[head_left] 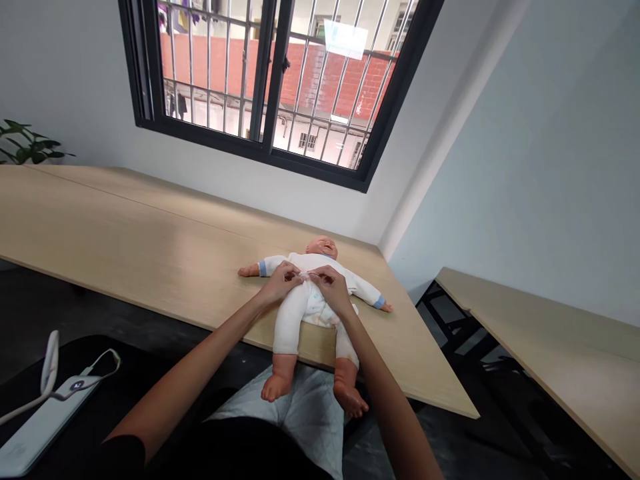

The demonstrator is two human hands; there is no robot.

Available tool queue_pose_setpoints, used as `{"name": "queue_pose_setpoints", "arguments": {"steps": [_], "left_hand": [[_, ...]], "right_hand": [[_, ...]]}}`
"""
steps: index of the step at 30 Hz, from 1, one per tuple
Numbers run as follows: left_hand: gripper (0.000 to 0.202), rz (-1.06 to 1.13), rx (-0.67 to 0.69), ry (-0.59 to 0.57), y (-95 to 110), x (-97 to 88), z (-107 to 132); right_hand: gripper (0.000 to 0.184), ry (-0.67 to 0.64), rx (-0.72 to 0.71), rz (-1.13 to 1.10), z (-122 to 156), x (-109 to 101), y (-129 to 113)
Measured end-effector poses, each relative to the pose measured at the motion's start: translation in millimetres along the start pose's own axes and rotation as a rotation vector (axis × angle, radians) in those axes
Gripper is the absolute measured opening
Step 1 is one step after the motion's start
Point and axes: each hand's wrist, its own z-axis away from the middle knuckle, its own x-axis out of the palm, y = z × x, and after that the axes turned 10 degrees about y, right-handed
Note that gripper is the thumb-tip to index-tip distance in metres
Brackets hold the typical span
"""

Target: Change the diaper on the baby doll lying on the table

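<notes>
A baby doll (314, 261) lies on its back on a light wood table (150, 227), wearing a white long-sleeved romper (295, 319) with blue cuffs. Its legs hang over the table's near edge, with bare feet dangling. My left hand (285, 281) pinches the romper's front at the doll's middle. Beside it, my right hand (330, 288) also pinches the fabric, fingertips nearly meeting those of my left hand. What lies under my fingers is hidden.
A second wood table (540, 320) stands to the right. At lower left, a white device with a cable (50, 420) lies on a black surface. A barred window (270, 80) fills the wall ahead, and plant leaves (27, 143) show at far left.
</notes>
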Motion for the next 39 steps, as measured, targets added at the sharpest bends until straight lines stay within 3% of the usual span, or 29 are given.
{"name": "queue_pose_setpoints", "arguments": {"steps": [5, 14, 19, 23, 28, 32, 39], "left_hand": [[0.029, -0.014, 0.066, -0.080, 0.4, -1.2, -6.2], [0.028, 0.117, -0.090, -0.165, -15.1, 3.4, -30.2], [0.030, 0.138, -0.126, -0.107, -8.5, -2.1, -21.8], [0.026, 0.083, -0.078, -0.071, 1.7, -2.8, -13.1], [0.004, -0.105, 0.057, 0.094, 6.5, -0.2, -8.3], [0.004, -0.142, 0.077, 0.199, 10.0, -1.4, -5.9], [0.012, -0.158, 0.143, 0.110, 12.5, 1.0, -3.4]], "right_hand": [[0.029, 0.079, 0.076, 0.029, 0.2, 1.1, -3.8], [0.031, 0.105, 0.183, -0.058, -2.4, 3.0, 5.5], [0.030, 0.095, 0.182, -0.094, -2.6, 1.5, 2.4], [0.026, 0.037, 0.113, -0.057, -2.0, -0.6, -2.2], [0.035, 0.049, 0.171, -0.108, -1.1, 1.3, -0.8], [0.041, 0.053, 0.202, -0.154, -1.1, 2.9, 2.7], [0.040, 0.026, 0.168, -0.096, -0.7, 1.5, -0.6]]}}
